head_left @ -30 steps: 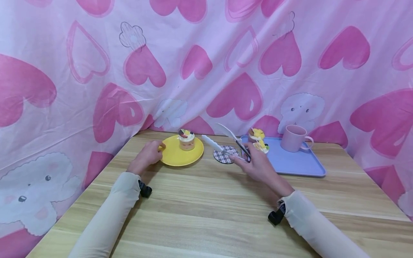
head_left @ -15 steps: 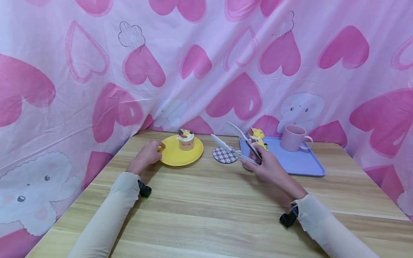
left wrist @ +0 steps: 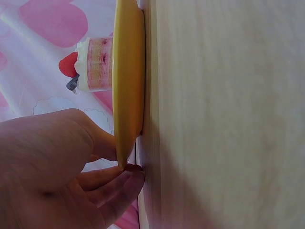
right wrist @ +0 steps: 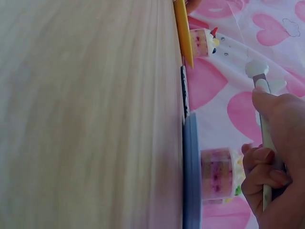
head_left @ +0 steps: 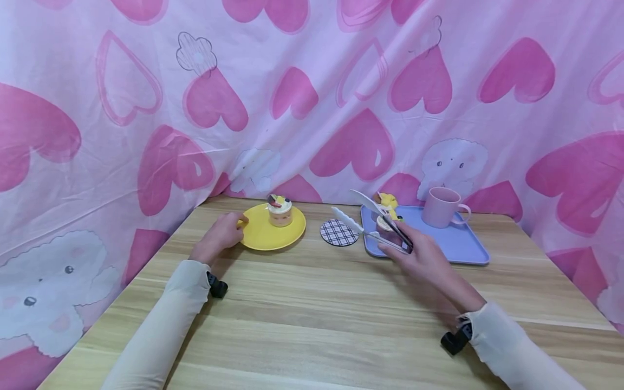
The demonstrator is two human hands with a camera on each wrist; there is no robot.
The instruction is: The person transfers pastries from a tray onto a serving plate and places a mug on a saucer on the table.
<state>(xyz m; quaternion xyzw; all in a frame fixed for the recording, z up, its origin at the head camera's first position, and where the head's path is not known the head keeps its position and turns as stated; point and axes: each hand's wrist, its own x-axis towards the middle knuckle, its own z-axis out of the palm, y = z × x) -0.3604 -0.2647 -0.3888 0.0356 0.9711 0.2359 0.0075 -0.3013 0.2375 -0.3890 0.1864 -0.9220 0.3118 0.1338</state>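
My left hand [head_left: 220, 234] pinches the left rim of a yellow plate [head_left: 263, 238], thumb on top and fingers beneath, as the left wrist view shows. On that plate stands a small layered cake cup [head_left: 280, 214] topped with cream and fruit. In my right hand [head_left: 423, 255] is a pair of serving tongs [head_left: 375, 234], tips spread apart and pointing up and left, with nothing between them. The tongs hover above the left end of a blue tray [head_left: 450, 246]. Two more dessert cups stand there; the nearer dessert cup [right wrist: 217, 174] is partly hidden by the tongs in the head view.
A pink mug [head_left: 441, 208] stands at the back of the tray, handle to the right. Between plate and tray lies a round checked coaster [head_left: 339, 232]. Behind the wooden table [head_left: 302, 314] hangs a pink heart-patterned cloth [head_left: 273, 81].
My right hand has moved right with the tongs, from over the coaster to over the tray's left end. The left hand and plate have stayed put.
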